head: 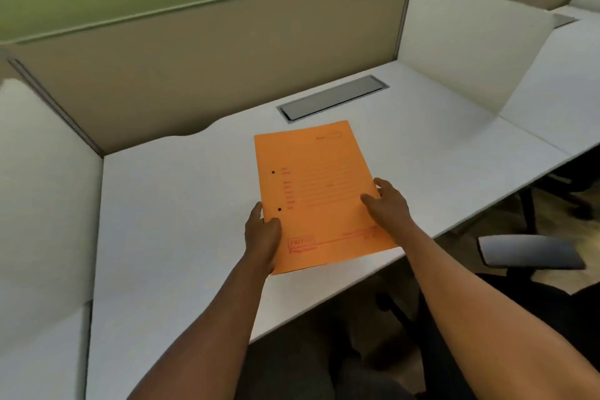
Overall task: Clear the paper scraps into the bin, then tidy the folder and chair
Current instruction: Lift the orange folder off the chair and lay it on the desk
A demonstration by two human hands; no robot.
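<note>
Folder [318, 191] points lengthwise away over the desk [168, 204], left hand [263, 234] pinching its left edge, right hand [388, 204] its right (fingers [380, 183] curled on, both equally placed).

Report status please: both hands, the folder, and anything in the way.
Left hand and right hand both grip orange folder by its side edges. Folder over white desk, near its front edge. No scraps in view; nothing blocks it.

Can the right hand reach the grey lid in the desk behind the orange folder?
Probably yes. Only the flat folder and desk lie between the right hand and the grey lid, but that hand is holding the folder's edge and must let go first.
</note>
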